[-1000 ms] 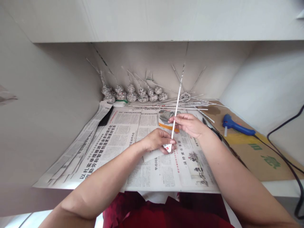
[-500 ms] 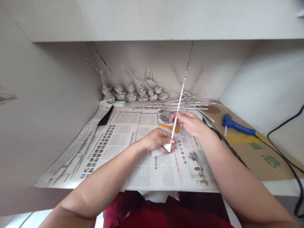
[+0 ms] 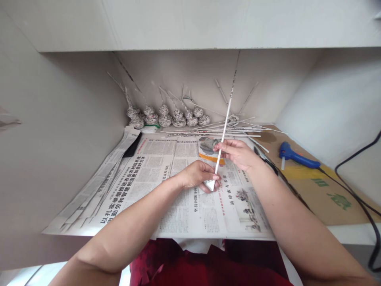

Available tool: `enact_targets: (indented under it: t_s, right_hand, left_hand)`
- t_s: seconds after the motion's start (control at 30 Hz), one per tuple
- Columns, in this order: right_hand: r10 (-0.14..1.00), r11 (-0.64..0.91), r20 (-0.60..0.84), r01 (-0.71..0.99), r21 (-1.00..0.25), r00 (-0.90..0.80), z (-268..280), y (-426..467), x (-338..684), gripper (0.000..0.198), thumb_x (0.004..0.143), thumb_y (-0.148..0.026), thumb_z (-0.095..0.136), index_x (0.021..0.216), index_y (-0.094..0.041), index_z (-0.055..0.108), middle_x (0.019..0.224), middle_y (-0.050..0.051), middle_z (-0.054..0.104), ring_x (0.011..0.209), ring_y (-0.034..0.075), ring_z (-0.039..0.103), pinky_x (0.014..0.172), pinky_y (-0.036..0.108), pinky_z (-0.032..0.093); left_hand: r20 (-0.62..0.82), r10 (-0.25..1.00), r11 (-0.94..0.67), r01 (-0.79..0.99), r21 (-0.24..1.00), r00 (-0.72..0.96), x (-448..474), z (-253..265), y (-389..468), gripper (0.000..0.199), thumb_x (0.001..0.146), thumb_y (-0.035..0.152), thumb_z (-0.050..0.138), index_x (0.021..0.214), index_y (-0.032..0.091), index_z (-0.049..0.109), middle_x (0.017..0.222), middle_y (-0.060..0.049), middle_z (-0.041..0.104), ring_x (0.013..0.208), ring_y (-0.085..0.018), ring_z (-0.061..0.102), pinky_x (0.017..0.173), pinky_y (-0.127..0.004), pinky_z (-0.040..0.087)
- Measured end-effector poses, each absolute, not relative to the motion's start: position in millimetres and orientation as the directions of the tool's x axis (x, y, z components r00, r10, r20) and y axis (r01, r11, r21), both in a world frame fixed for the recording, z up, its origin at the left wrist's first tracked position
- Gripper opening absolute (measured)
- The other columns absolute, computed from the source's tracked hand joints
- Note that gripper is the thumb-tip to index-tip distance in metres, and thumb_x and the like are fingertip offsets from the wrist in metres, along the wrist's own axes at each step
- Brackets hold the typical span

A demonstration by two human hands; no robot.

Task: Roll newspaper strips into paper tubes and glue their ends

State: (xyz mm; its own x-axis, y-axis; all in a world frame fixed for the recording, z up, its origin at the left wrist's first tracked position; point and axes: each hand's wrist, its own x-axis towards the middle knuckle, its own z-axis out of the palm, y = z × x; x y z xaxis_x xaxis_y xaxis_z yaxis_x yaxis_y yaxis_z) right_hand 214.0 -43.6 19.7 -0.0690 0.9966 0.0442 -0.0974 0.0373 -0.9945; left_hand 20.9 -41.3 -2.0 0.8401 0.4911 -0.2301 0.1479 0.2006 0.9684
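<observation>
A long thin tube of rolled newspaper (image 3: pixel 228 105) rises at a slant, its far end reaching up to the shelf edge. My left hand (image 3: pixel 198 175) is closed around the tube's lower end, where a small white flap of unrolled paper shows below the fingers. Higher up, my right hand (image 3: pixel 236 153) pinches the same tube between thumb and fingers. Both hands are above newspaper sheets (image 3: pixel 178 202) that cover the table.
Several woven paper gourds (image 3: pixel 165 116) stand along the back wall. Loose paper tubes (image 3: pixel 208 132) lie beside another woven piece (image 3: pixel 233 120). A blue glue gun (image 3: pixel 299 157) with a black cable (image 3: pixel 355 194) rests on cardboard (image 3: pixel 315 198) at the right. A shelf (image 3: pixel 190 28) overhangs the back.
My right hand has shifted very slightly on the tube, and the tube's upper end leans a little further left. My left hand stays at the lower end.
</observation>
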Motion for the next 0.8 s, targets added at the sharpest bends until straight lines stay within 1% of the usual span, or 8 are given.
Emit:
enact_targets:
  t_s: [0.07, 0.23, 0.4, 0.47, 0.53, 0.6, 0.67, 0.8]
  right_hand:
    - [0.998, 0.064, 0.066, -0.1, -0.993, -0.008, 19.6, -43.2, 213.8, 0.02, 0.066, -0.037, 0.074, 0.072, -0.02, 0.068, 0.079, 0.003, 0.066, 0.08, 0.017, 0.06, 0.07, 0.031, 0.046]
    - [0.983, 0.046, 0.06, -0.082, -0.996, -0.172, 24.0, -46.2, 214.7, 0.026, 0.072, -0.04, 0.069, 0.086, -0.019, 0.071, 0.094, 0.007, 0.067, 0.091, 0.019, 0.059, 0.076, 0.033, 0.046]
    - [0.998, 0.058, 0.058, -0.1, -0.993, -0.003, 19.4, -41.4, 215.0, 0.021, 0.065, -0.038, 0.075, 0.073, -0.019, 0.069, 0.08, 0.004, 0.067, 0.082, 0.017, 0.06, 0.069, 0.03, 0.046]
    - [0.998, 0.066, 0.064, -0.111, -0.992, 0.019, 19.1, -40.7, 215.7, 0.021, 0.065, -0.038, 0.075, 0.072, -0.019, 0.068, 0.079, 0.003, 0.066, 0.082, 0.018, 0.061, 0.067, 0.029, 0.045]
    - [0.998, 0.062, 0.065, -0.105, -0.993, -0.025, 21.5, -42.5, 217.4, 0.022, 0.068, -0.039, 0.072, 0.077, -0.02, 0.069, 0.083, 0.004, 0.067, 0.085, 0.018, 0.06, 0.067, 0.029, 0.045]
    - [0.992, 0.039, 0.049, -0.079, -0.996, -0.12, 24.7, -45.2, 219.7, 0.024, 0.07, -0.04, 0.07, 0.084, -0.02, 0.07, 0.09, 0.005, 0.067, 0.088, 0.018, 0.059, 0.068, 0.029, 0.045]
    - [0.984, 0.025, 0.033, -0.049, -0.998, -0.177, 26.1, -46.7, 221.4, 0.025, 0.07, -0.04, 0.07, 0.086, -0.02, 0.071, 0.093, 0.006, 0.067, 0.086, 0.017, 0.059, 0.068, 0.029, 0.045]
    - [0.997, 0.052, 0.053, -0.017, -0.999, -0.051, 21.6, -42.8, 219.8, 0.022, 0.065, -0.039, 0.074, 0.074, -0.019, 0.07, 0.084, 0.004, 0.067, 0.075, 0.015, 0.057, 0.061, 0.027, 0.043]
  left_hand:
    - [-0.231, 0.495, 0.202, 0.148, 0.968, 0.838, 20.6, -2.1, -41.0, 0.036, 0.067, 0.042, 0.071, 0.085, 0.011, 0.067, 0.079, -0.009, 0.066, 0.073, -0.019, 0.063, 0.056, -0.029, 0.052]
    - [-0.218, 0.499, 0.187, 0.142, 0.972, 0.839, 20.3, -1.5, -40.5, 0.033, 0.069, 0.04, 0.069, 0.084, 0.011, 0.066, 0.079, -0.01, 0.066, 0.074, -0.018, 0.063, 0.058, -0.029, 0.053]
    - [-0.259, 0.504, 0.213, 0.172, 0.962, 0.824, 20.6, -0.7, -39.5, 0.038, 0.065, 0.036, 0.073, 0.092, 0.01, 0.064, 0.082, -0.011, 0.067, 0.074, -0.019, 0.064, 0.058, -0.03, 0.053]
    - [-0.268, 0.508, 0.219, 0.179, 0.959, 0.819, 20.3, -0.4, -39.0, 0.04, 0.064, 0.033, 0.074, 0.095, 0.01, 0.063, 0.084, -0.011, 0.067, 0.075, -0.019, 0.064, 0.058, -0.03, 0.053]
    - [-0.266, 0.513, 0.215, 0.178, 0.96, 0.816, 19.9, -0.2, -38.4, 0.039, 0.064, 0.031, 0.074, 0.095, 0.01, 0.063, 0.084, -0.011, 0.067, 0.075, -0.019, 0.064, 0.058, -0.029, 0.053]
    - [-0.257, 0.521, 0.205, 0.174, 0.963, 0.814, 19.3, -0.1, -37.9, 0.037, 0.065, 0.03, 0.073, 0.095, 0.01, 0.063, 0.082, -0.01, 0.066, 0.074, -0.018, 0.063, 0.058, -0.029, 0.053]
    - [-0.246, 0.522, 0.199, 0.164, 0.966, 0.816, 18.7, -0.1, -37.3, 0.037, 0.066, 0.03, 0.073, 0.096, 0.011, 0.063, 0.083, -0.011, 0.066, 0.074, -0.018, 0.063, 0.058, -0.029, 0.053]
    - [-0.234, 0.514, 0.201, 0.149, 0.968, 0.826, 18.1, -0.2, -35.9, 0.038, 0.066, 0.029, 0.073, 0.098, 0.011, 0.061, 0.087, -0.012, 0.066, 0.076, -0.019, 0.064, 0.057, -0.031, 0.054]
